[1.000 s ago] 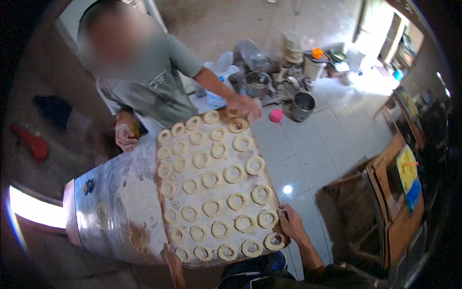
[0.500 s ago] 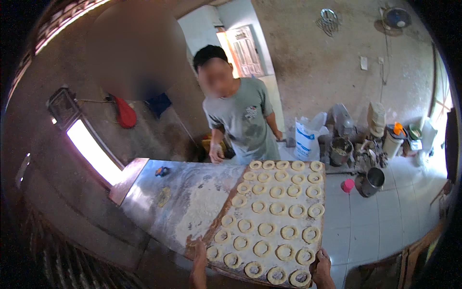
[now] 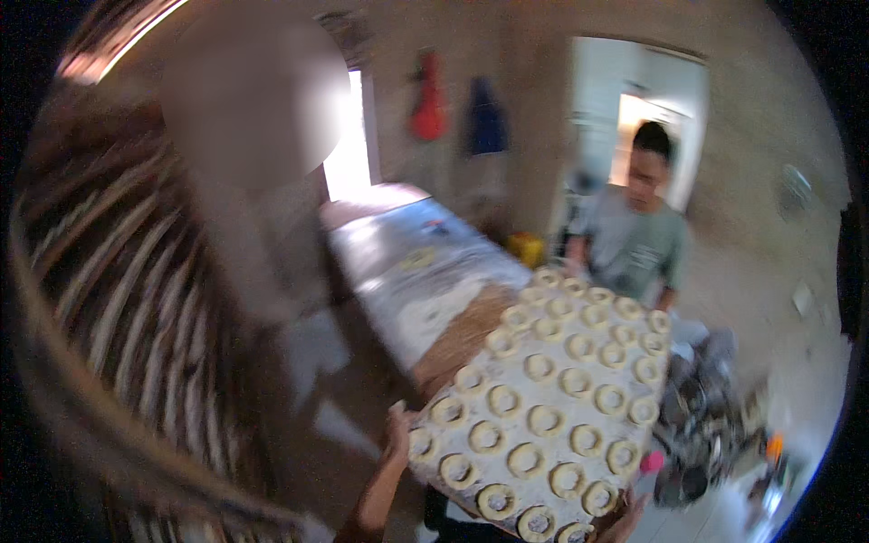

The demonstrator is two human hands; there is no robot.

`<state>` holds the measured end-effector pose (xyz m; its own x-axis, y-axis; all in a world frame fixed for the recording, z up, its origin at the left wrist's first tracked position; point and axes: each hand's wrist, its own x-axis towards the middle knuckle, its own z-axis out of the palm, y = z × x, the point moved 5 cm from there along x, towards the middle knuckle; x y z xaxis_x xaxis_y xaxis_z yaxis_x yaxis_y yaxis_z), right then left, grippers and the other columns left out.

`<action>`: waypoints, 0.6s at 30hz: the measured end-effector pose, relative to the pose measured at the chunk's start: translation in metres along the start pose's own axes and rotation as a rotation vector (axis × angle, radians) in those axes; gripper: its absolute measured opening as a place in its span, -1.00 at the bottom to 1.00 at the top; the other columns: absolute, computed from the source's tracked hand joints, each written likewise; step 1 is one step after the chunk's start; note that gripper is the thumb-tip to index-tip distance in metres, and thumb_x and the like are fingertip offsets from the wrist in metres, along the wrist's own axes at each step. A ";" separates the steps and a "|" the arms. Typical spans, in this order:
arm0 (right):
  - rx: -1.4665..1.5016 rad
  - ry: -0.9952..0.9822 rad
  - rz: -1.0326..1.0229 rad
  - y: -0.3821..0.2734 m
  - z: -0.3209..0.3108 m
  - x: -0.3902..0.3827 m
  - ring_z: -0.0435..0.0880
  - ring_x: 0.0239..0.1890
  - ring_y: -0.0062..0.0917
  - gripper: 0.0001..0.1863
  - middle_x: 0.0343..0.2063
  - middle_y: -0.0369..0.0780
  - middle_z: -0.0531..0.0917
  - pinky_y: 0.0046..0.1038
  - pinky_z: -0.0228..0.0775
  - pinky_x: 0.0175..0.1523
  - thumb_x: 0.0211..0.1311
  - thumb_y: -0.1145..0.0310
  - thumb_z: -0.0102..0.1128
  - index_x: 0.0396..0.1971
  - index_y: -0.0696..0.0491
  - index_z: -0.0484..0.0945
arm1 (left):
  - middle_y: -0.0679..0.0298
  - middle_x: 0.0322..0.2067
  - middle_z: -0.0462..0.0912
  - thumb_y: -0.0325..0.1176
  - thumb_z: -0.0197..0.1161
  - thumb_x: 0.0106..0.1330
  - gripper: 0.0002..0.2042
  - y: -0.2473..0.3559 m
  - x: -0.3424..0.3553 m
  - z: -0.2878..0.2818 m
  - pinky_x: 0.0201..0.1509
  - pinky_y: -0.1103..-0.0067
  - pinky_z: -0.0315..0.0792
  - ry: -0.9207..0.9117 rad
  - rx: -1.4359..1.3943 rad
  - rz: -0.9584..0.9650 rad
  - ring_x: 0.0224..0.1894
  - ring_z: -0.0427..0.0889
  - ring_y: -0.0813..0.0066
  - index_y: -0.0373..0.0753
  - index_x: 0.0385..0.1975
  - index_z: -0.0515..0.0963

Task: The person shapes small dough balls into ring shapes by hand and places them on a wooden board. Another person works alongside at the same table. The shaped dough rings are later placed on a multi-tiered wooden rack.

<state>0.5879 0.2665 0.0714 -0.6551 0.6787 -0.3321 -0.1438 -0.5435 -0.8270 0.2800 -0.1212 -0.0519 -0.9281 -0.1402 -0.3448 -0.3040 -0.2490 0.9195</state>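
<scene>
A floured board [image 3: 514, 429] carries rows of raw dough rings [image 3: 511, 462] and hangs tilted in front of me. My left hand [image 3: 398, 436] is closed at its near left edge, with the fingers partly hidden by the board. At the near right corner, my right hand [image 3: 625, 522] grips the other side; its fingers are blurred and partly under the edge. Beyond the board's left side lies a metal-topped table [image 3: 380, 262] with a patch of flour [image 3: 434, 312] and a brown strip [image 3: 471, 330]. The rings lie flat and apart from one another.
A person [image 3: 634, 244] in a grey-green shirt stands at the board's far end. Pots [image 3: 683, 484] and a pink cup [image 3: 652, 462] are on the floor at right. A slatted structure [image 3: 136, 317] rises at left. A doorway [image 3: 593, 118] opens behind the person.
The board has come away from the table and swung round, with both my hands on it. My view has turned left, so the table and the person appear further right.
</scene>
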 end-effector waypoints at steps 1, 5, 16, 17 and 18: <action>-0.080 -0.063 -0.008 -0.008 0.008 0.002 0.54 0.11 -0.34 -0.21 0.06 0.01 0.58 -0.31 0.37 0.18 0.34 -0.22 -0.02 0.32 0.11 0.29 | 0.13 -0.24 0.72 0.16 -0.20 0.40 -0.37 -0.004 -0.023 -0.023 0.06 0.32 0.43 0.057 0.037 0.059 -0.16 0.65 0.20 -0.28 -0.17 0.67; -0.391 -0.361 0.027 -0.005 0.083 0.025 0.53 0.12 -0.33 -0.23 0.07 0.00 0.58 -0.30 0.35 0.19 0.34 -0.21 -0.02 0.32 0.11 0.30 | -0.04 -0.10 0.66 0.16 -0.23 0.41 -0.40 -0.017 -0.136 -0.101 0.15 0.23 0.35 0.425 0.372 0.194 -0.04 0.62 0.00 -0.23 -0.02 0.59; -0.685 -1.041 0.163 0.020 0.226 0.047 0.51 0.15 -0.33 -0.27 0.09 -0.02 0.56 -0.28 0.30 0.23 0.36 -0.17 -0.02 0.31 0.10 0.31 | 0.19 -0.04 0.63 -0.38 0.06 0.38 -0.71 -0.071 -0.424 -0.121 0.16 0.43 0.42 0.711 0.017 0.290 0.01 0.56 0.43 -0.32 0.03 0.54; -0.697 -1.094 0.179 0.025 0.235 0.043 0.50 0.15 -0.32 -0.27 0.10 -0.03 0.56 -0.28 0.30 0.23 0.36 -0.17 -0.02 0.31 0.09 0.31 | 0.18 0.04 0.60 -0.38 0.06 0.39 -0.68 -0.063 -0.459 -0.114 0.23 0.43 0.36 0.669 0.069 0.313 0.08 0.53 0.41 -0.32 0.09 0.52; -0.706 -1.140 0.189 0.030 0.244 0.037 0.50 0.16 -0.32 -0.27 0.10 -0.03 0.56 -0.28 0.29 0.24 0.36 -0.16 -0.02 0.31 0.09 0.31 | 0.16 0.12 0.57 -0.38 0.07 0.41 -0.64 -0.056 -0.494 -0.104 0.31 0.43 0.30 0.614 0.039 0.363 0.16 0.50 0.39 -0.32 0.15 0.49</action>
<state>0.3786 0.1554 0.1451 -0.9172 -0.3487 -0.1928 0.1988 0.0188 -0.9799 0.7774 -0.1379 0.0475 -0.6868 -0.7252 -0.0490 -0.0169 -0.0515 0.9985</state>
